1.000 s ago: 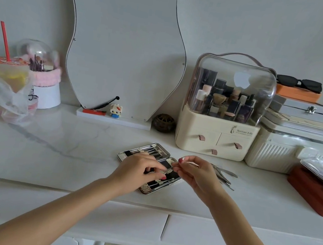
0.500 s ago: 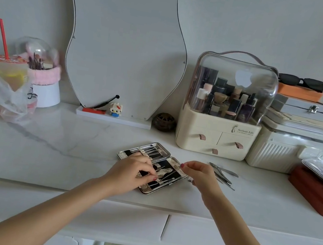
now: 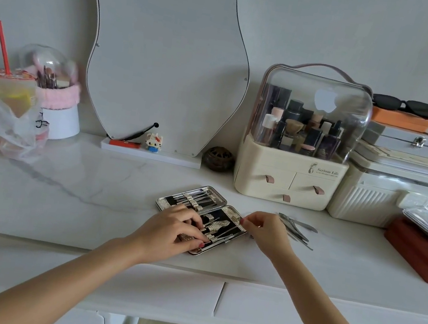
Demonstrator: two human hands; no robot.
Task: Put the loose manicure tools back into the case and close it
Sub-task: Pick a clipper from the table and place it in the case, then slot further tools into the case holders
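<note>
The manicure case (image 3: 203, 195) lies open on the marble top, both halves lined in black with metal tools under straps. My left hand (image 3: 172, 229) rests on the near half, fingers curled over its tools and thumb at the near edge, holding it down. At the case's right edge, my right hand (image 3: 266, 233) pinches the end of a thin metal tool (image 3: 227, 233) that lies slanted across the near half. Several loose manicure tools (image 3: 297, 229) lie in a small pile on the table just right of my right hand.
A cream cosmetics organiser (image 3: 289, 173) and a white ribbed box (image 3: 374, 199) stand behind the tools. A red box (image 3: 415, 255) sits at the right edge. A wavy mirror (image 3: 164, 57) leans on the wall. A bagged drink cup (image 3: 7, 103) stands far left.
My right hand came down from above the case to its right edge, laying the thin tool into the near half. My left hand shifted slightly along the near half.
</note>
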